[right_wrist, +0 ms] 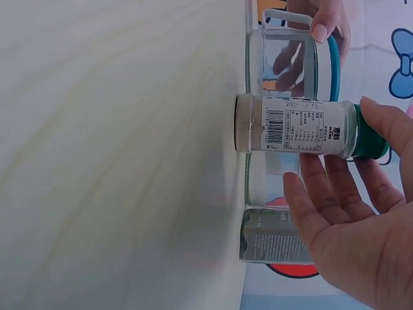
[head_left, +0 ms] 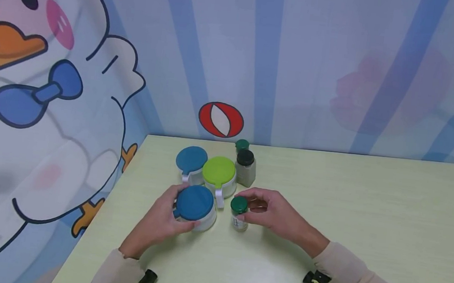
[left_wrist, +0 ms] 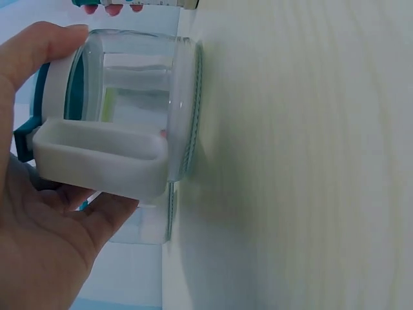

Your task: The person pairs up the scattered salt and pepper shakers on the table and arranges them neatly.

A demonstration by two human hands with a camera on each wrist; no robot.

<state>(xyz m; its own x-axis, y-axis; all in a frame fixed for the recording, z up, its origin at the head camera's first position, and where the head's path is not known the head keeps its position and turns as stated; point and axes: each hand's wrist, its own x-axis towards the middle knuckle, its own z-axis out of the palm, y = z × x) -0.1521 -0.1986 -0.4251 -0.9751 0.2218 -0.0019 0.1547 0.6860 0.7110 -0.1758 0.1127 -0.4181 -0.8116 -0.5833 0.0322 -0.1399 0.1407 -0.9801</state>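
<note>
Two hands worked near the middle of the head view, both clamped on containers. Left of centre, the left hand (head_left: 159,222) gripped the nearer blue-lidded jar (head_left: 195,203), its thumb and fingers spread round the sides. Just to the right, the right hand (head_left: 278,211) pinched the green cap of an upright labelled shaker (head_left: 238,206); whether the shaker's base touched the pale table (head_left: 369,212) could not be told. Just above these in the frame stood a lime-lidded jar (head_left: 219,172) with its white handle towards the bottom edge, a second blue-lidded jar (head_left: 192,159) at its upper left, and a black-capped bottle (head_left: 245,171) at its right, partly hiding another green-capped container (head_left: 242,144).
</note>
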